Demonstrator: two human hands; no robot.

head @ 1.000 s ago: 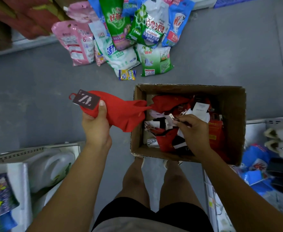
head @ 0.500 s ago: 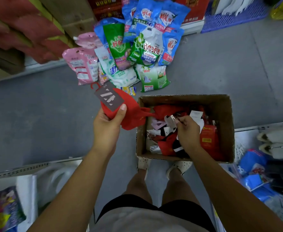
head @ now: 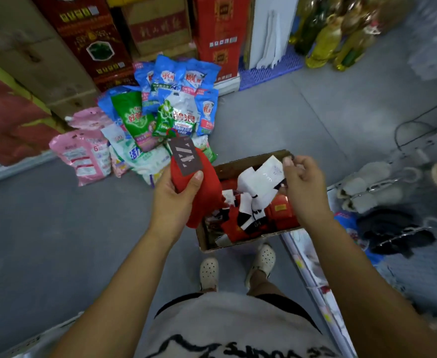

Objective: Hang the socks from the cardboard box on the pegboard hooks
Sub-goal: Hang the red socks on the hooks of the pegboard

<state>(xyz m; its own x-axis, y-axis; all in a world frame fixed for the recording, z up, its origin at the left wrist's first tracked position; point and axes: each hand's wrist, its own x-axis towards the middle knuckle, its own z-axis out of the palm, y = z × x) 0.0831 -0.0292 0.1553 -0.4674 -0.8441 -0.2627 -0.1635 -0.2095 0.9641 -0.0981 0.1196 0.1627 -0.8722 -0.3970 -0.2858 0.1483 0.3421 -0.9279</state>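
Change: left hand [head: 176,200] raised, red socks [head: 204,192] now over left edge of cardboard box [head: 231,167], dark tag [head: 186,156] turned upright. Right hand [head: 304,187], half a second ago down among socks in box, now lifted above it.

Left fingers clenched round red socks, thumb on tag. Right fingers pinch white card [head: 269,171] of white-and-black socks [head: 255,200], which dangle into box. Box on floor [head: 57,228], heaped with red, white, black socks.
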